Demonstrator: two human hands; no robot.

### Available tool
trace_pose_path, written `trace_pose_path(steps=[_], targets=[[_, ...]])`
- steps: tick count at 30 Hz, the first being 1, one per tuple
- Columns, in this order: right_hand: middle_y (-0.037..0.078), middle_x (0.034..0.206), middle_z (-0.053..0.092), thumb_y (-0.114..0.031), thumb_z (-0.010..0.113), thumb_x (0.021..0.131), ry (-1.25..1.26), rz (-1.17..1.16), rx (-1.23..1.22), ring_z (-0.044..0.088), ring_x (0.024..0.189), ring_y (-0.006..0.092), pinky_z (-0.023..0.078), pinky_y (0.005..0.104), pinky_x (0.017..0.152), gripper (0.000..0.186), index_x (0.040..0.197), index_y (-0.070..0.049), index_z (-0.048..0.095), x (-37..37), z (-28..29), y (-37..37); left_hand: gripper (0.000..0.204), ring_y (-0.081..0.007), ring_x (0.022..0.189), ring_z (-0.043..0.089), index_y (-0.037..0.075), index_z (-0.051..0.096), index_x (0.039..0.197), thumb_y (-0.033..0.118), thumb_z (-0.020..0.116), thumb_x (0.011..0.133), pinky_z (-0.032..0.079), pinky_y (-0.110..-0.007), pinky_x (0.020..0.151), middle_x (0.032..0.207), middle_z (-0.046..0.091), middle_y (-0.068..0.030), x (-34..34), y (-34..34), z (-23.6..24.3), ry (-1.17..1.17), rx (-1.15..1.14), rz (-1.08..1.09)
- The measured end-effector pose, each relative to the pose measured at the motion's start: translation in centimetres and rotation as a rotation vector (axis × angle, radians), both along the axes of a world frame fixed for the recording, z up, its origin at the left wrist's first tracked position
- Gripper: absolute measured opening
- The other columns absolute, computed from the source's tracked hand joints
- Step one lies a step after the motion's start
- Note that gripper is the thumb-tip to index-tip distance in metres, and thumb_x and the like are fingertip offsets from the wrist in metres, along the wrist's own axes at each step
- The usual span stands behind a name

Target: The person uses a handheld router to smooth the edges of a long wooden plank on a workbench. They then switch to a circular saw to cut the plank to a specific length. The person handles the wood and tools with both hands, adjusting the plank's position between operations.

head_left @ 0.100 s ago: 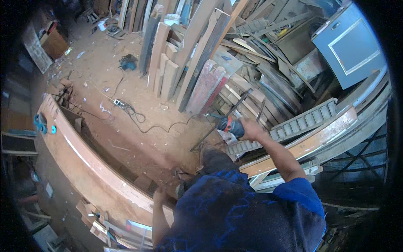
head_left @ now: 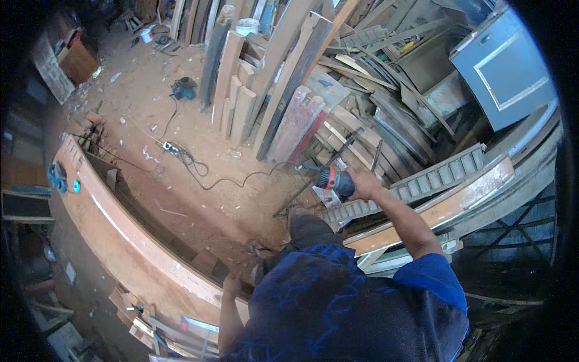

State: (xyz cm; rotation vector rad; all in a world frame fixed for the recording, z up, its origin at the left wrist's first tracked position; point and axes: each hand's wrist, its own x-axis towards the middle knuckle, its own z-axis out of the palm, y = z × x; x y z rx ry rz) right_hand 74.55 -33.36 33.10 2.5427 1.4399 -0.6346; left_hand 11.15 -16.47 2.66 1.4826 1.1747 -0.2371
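Note:
My right hand (head_left: 365, 184) grips a dark corded power tool with a red ring (head_left: 330, 180), held out to my right above a long dark metal bar (head_left: 289, 204). At my lower left, my left hand (head_left: 231, 282) is at the inner edge of a long, pale plywood-topped bench (head_left: 126, 232); its fingers are too small and indistinct to tell their shape. A teal tool (head_left: 57, 176) and a small teal round item (head_left: 76, 185) lie on the bench's far end.
Leaning planks (head_left: 265, 90) and heaped scrap timber (head_left: 386, 90) stand ahead and right, beside a blue panel (head_left: 503, 66) and slatted frame (head_left: 422, 181). A dark teal tool (head_left: 183, 89), looping cables (head_left: 205, 184) and a white bucket (head_left: 247, 26) are ahead. Long boards (head_left: 434, 226) run along my right.

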Motion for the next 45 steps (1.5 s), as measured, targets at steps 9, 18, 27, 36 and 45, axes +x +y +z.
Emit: trace_pose_path(steps=[9,18,27,36,45], targets=[[0.017,0.127,0.065,-0.027,0.103,0.05,-0.16,0.476,-0.5,0.067,0.114,0.0368,0.053,0.0457,0.107,0.089,0.128,-0.006,0.063,26.1,-7.4,6.8,0.056,-0.0279,0.099,0.071,0.01,0.056,0.143,0.053,0.057,0.107,0.055,-0.046,0.075,0.123,0.07,-0.0101,-1.9,0.5,6.7,0.406,-0.267,1.174],[0.013,0.138,0.068,-0.027,0.082,0.08,-0.27,0.573,-0.701,0.066,0.128,0.0297,0.046,0.0472,0.112,0.05,0.126,-0.008,0.071,48.4,-24.7,15.4,0.048,-0.0205,0.088,0.071,0.006,0.065,0.142,0.036,0.07,0.105,0.057,-0.032,0.079,0.115,0.074,-0.0089,15.3,2.8,14.1,0.255,-0.036,0.687],[0.013,0.137,0.07,-0.024,0.056,0.103,-0.488,0.782,-0.669,0.064,0.129,0.03,0.028,0.0529,0.126,0.029,0.12,-0.011,0.075,54.2,-35.8,17.4,0.054,-0.036,0.121,0.071,0.002,0.071,0.133,0.047,0.065,0.103,0.055,-0.044,0.101,0.126,0.075,-0.0216,27.1,1.2,13.4,0.387,0.032,0.491],[0.023,0.124,0.074,-0.042,0.074,0.09,-0.014,-0.004,-0.291,0.07,0.114,0.0439,0.054,0.0543,0.101,0.057,0.135,-0.008,0.068,47.8,-29.4,7.7,0.061,-0.0388,0.127,0.067,0.002,0.071,0.134,0.052,0.066,0.1,0.051,-0.045,0.11,0.131,0.072,-0.0243,21.8,-5.4,13.6,0.557,0.07,0.678],[0.026,0.156,0.054,-0.037,0.076,0.097,0.945,0.7,-0.098,0.049,0.149,0.0373,0.039,0.0451,0.122,0.073,0.155,-0.001,0.05,-5.1,-3.7,19.7,0.113,-0.0469,0.149,0.043,0.003,0.029,0.164,0.058,0.084,0.082,0.04,-0.055,0.12,0.163,0.042,-0.0285,10.5,-14.5,11.7,0.646,0.005,1.084]])
